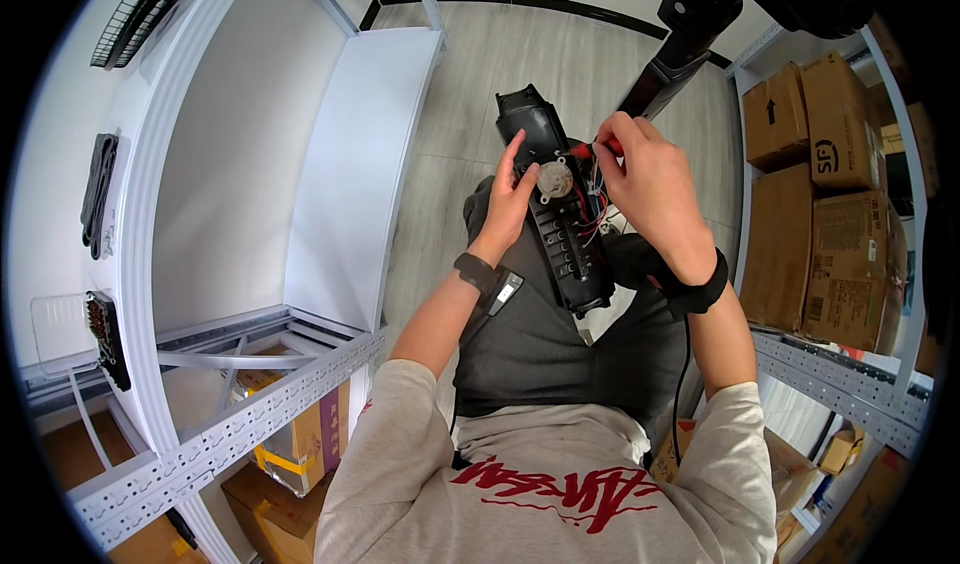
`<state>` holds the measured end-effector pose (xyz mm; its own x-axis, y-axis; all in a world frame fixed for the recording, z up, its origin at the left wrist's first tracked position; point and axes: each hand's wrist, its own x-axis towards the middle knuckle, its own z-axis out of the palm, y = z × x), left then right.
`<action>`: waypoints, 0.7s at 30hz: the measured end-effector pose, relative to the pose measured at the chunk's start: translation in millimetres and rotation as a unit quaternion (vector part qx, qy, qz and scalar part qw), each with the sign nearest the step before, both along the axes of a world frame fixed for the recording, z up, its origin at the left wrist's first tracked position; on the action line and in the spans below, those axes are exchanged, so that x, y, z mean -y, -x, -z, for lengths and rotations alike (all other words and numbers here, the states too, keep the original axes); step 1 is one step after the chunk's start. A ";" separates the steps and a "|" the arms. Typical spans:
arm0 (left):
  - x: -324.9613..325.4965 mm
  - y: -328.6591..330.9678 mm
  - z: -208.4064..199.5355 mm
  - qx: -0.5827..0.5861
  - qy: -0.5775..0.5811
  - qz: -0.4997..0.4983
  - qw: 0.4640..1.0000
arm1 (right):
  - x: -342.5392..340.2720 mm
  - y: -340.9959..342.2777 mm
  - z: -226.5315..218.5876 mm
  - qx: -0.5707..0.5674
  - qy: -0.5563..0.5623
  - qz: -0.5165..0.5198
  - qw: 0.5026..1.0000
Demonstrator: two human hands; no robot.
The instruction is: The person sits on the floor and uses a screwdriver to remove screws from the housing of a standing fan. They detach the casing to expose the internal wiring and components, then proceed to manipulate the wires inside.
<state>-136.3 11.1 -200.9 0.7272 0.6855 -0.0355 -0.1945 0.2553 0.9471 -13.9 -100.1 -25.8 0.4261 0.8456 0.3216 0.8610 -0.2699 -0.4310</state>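
A long black plastic housing (566,249) lies across my lap, tilted, its inside facing up with red and pale wires showing. A round, translucent disc-shaped part (554,180) is set in its middle. My left hand (507,204) holds the housing's left edge, index finger stretched along it and thumb beside the round part. My right hand (648,179) is closed around a red-handled tool, seemingly a screwdriver (583,151), pointed left toward the housing just above the round part. Its tip is too small to make out.
White metal shelving (365,114) stands on my left, with boxes (300,444) below. Stacked cardboard boxes (780,234) fill the rack on my right. A black stand (680,54) rises ahead to the right. A pale sheet (603,322) lies under the housing.
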 end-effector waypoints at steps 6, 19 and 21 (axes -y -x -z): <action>0.5 -1.7 3.5 0.016 0.011 0.000 1.000 | -3.8 7.5 -0.1 -0.030 -0.027 -0.012 0.999; 3.2 -4.8 14.9 0.011 -0.013 -0.040 0.999 | 0.2 9.1 2.4 -0.067 -0.047 -0.018 0.997; 3.0 -5.1 13.1 0.002 -0.029 -0.051 0.998 | 3.5 8.7 -2.4 -0.075 -0.052 -0.012 0.996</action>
